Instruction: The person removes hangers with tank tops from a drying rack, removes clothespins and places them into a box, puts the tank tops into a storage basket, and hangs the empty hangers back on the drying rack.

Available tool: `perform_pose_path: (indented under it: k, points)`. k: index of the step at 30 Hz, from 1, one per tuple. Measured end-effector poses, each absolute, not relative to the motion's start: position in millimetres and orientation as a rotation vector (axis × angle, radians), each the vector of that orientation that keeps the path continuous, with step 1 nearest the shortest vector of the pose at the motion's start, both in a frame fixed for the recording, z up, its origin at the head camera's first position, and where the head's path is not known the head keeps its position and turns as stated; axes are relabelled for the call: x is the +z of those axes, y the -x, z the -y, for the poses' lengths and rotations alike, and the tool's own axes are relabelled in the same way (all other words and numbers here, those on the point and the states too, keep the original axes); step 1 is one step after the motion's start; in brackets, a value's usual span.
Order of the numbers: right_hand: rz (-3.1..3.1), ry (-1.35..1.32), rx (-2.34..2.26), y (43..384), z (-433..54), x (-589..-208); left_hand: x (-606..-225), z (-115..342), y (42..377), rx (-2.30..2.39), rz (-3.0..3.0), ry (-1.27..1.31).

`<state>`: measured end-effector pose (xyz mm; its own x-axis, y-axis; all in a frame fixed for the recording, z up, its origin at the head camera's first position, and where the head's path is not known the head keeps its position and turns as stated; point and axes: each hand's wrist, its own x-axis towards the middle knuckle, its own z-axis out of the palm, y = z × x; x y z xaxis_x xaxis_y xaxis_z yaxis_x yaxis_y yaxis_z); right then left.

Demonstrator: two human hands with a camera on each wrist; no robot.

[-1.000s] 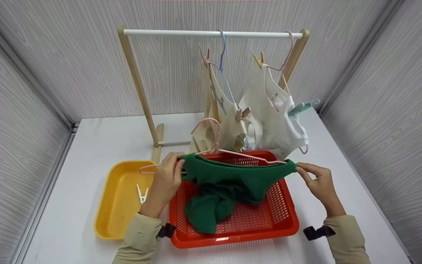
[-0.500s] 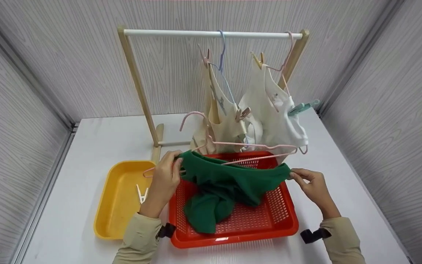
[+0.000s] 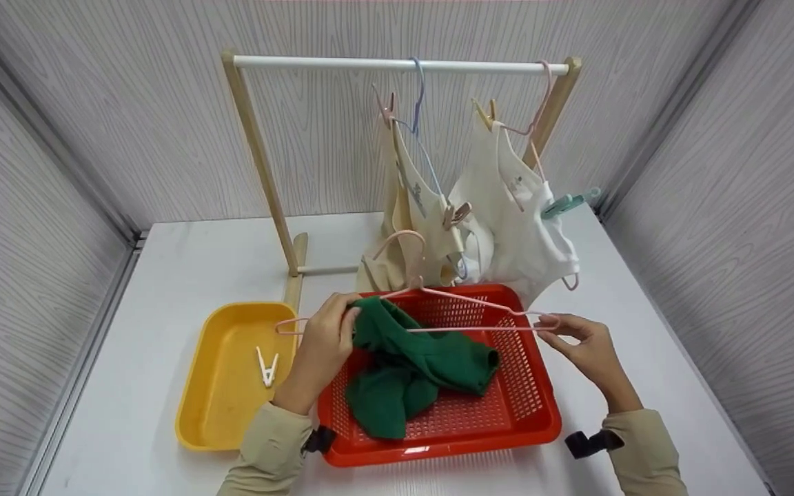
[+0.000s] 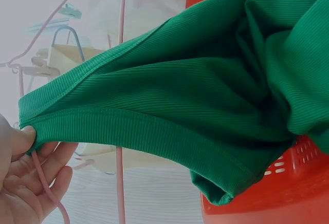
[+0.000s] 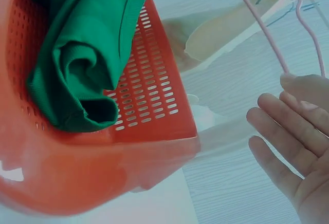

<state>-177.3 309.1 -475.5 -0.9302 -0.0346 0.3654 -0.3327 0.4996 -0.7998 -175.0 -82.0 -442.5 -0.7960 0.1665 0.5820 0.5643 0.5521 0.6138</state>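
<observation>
A pink clothes hanger (image 3: 469,329) spans the space over the red basket (image 3: 438,451), its hook upward. One end passes through a shoulder of the green ribbed garment (image 3: 452,362) and sticks out at the left. My left hand (image 3: 324,341) pinches that shoulder strap between thumb and fingers, the hanger's wire running past the fingers in the left wrist view. My right hand (image 3: 586,348) pinches the hanger's right end between thumb and forefinger; the other fingers are loosely spread in the right wrist view. The garment's other shoulder droops free into the basket, where the rest lies bunched.
A yellow tray (image 3: 204,386) with a white clothespin (image 3: 267,367) stands left of the basket. Behind is a rack with a white rail (image 3: 328,63). From it hang a beige garment (image 3: 407,193) and a white garment (image 3: 514,213), both clipped with clothespins.
My right hand has let go of the garment's right shoulder, which dropped into the basket, and has taken the hanger's right end. The hanger tilted, then came down level.
</observation>
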Motion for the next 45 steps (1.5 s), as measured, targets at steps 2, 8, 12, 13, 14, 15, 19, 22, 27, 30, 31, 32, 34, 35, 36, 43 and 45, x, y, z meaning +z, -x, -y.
perform_pose_path:
  k: [2,8,12,13,14,15,19,22,27,30,31,32,34,35,36,43,45]
  points:
    - [2.448,-0.321,1.41,176.1,-307.1,-471.2,-442.7,81.7,175.0,-1.153,2.327,0.6]
    - [2.37,-0.497,1.432,176.5,-300.3,-462.7,-443.3,79.8,174.2,-1.114,2.342,0.624]
    - [2.291,-0.655,1.445,178.2,-295.7,-460.5,-444.1,77.9,174.5,-1.103,2.345,0.644]
    - [2.266,-0.698,1.447,178.9,-294.7,-460.5,-444.0,77.3,174.5,-1.106,2.347,0.649]
    - [2.247,-0.736,1.45,179.4,-293.7,-460.3,-444.0,76.7,174.4,-1.111,2.348,0.654]
    - [2.232,-0.768,1.456,180.0,-292.8,-460.5,-444.7,76.3,174.6,-1.113,2.349,0.658]
    - [2.186,-0.851,1.443,181.9,-289.4,-461.0,-445.3,74.2,173.9,-1.12,2.363,0.654]
    - [2.169,-0.872,1.443,183.3,-287.5,-462.6,-446.2,73.0,173.6,-1.118,2.362,0.645]
    - [2.147,-0.87,1.454,183.2,-284.2,-461.8,-447.1,71.8,174.1,-1.136,2.344,0.65]
    - [2.136,-0.871,1.456,183.1,-282.4,-460.5,-446.9,71.5,174.4,-1.147,2.336,0.657]
    - [2.133,-0.874,1.456,183.2,-282.0,-460.6,-446.8,71.5,174.5,-1.149,2.335,0.66]
    - [2.134,-0.874,1.451,183.2,-281.8,-461.0,-447.0,71.6,174.7,-1.149,2.332,0.662]
    - [2.124,-0.878,1.449,183.5,-281.5,-462.1,-447.0,71.9,174.9,-1.154,2.327,0.668]
    - [2.123,-0.877,1.447,183.7,-281.3,-462.2,-447.3,72.1,175.2,-1.155,2.324,0.67]
    - [2.122,-0.875,1.447,183.7,-281.1,-462.2,-447.5,72.4,175.4,-1.155,2.323,0.672]
    - [2.121,-0.85,1.423,182.9,-280.7,-461.4,-447.2,76.5,175.1,-1.207,2.343,0.652]
    - [2.132,-0.839,1.404,182.2,-281.2,-460.6,-446.8,78.1,174.9,-1.217,2.352,0.643]
